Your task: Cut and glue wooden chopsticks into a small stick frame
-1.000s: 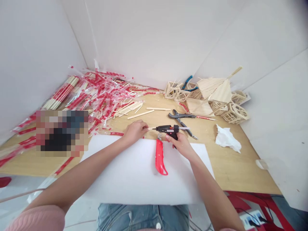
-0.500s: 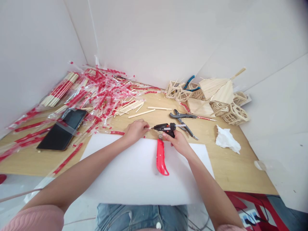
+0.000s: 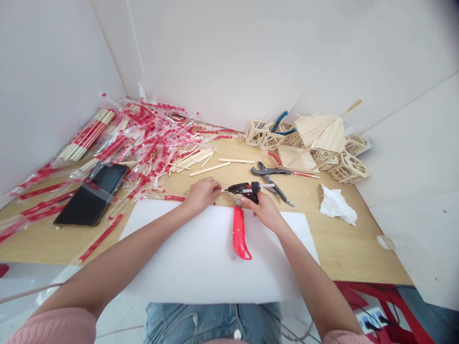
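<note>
My right hand (image 3: 264,210) grips a black hot glue gun (image 3: 244,189) with its nozzle pointing left. My left hand (image 3: 201,194) is closed in a pinch just in front of the nozzle, holding a thin wooden stick that I can barely make out. Both hands hover at the far edge of a white sheet (image 3: 201,258) on the wooden table (image 3: 344,248). A red utility knife (image 3: 238,234) lies on the sheet just below the gun.
Black pliers (image 3: 273,177) lie behind the gun. Wooden stick lattice models (image 3: 322,143) and blue-handled pliers (image 3: 278,120) stand at the back right, a crumpled tissue (image 3: 337,205) to the right. Red-and-clear wrappers with loose sticks (image 3: 150,143) cover the back left, beside a phone (image 3: 91,193).
The glue gun and my right hand have shifted slightly left, closer to my left hand. The view has wobbled a little; the rest stays put.
</note>
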{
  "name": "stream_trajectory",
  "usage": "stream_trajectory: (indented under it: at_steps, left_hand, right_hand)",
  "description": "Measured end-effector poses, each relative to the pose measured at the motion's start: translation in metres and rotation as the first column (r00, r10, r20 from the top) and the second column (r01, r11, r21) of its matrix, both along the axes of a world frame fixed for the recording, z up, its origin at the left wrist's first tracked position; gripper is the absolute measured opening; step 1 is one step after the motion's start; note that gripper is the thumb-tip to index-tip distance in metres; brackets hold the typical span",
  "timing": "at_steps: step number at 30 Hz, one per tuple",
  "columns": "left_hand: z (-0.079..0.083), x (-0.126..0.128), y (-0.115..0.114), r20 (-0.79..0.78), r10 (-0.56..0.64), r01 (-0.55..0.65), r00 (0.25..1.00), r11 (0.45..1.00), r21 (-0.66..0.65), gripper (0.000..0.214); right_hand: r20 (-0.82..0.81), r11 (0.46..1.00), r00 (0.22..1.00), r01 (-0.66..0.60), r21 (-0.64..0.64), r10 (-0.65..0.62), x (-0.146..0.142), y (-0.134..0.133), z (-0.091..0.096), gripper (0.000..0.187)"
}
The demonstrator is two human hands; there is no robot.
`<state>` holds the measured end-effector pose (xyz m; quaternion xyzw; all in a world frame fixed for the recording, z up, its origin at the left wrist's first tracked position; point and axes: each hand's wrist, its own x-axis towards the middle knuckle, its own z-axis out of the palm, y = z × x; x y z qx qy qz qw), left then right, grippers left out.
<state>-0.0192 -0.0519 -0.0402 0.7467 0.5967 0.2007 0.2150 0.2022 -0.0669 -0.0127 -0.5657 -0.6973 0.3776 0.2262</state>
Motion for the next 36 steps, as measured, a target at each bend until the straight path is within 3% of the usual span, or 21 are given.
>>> stream_trajectory:
  at_steps: [26,36]
  left_hand:
    - [0.001,0.001,0.0,0.012,0.037,-0.037,0.999,0.999,-0.018,0.015]
    - [0.003,0.001,0.0,0.015,0.027,-0.027,1.0,0.999,-0.024,0.017]
  right_hand:
    - [0.35,0.999,0.937,-0.007,0.043,-0.009,0.008,0.003,0.013,0.043]
    - [0.349,0.998,0.937,-0.011,0.058,-0.01,0.004,0.002,0.013,0.044]
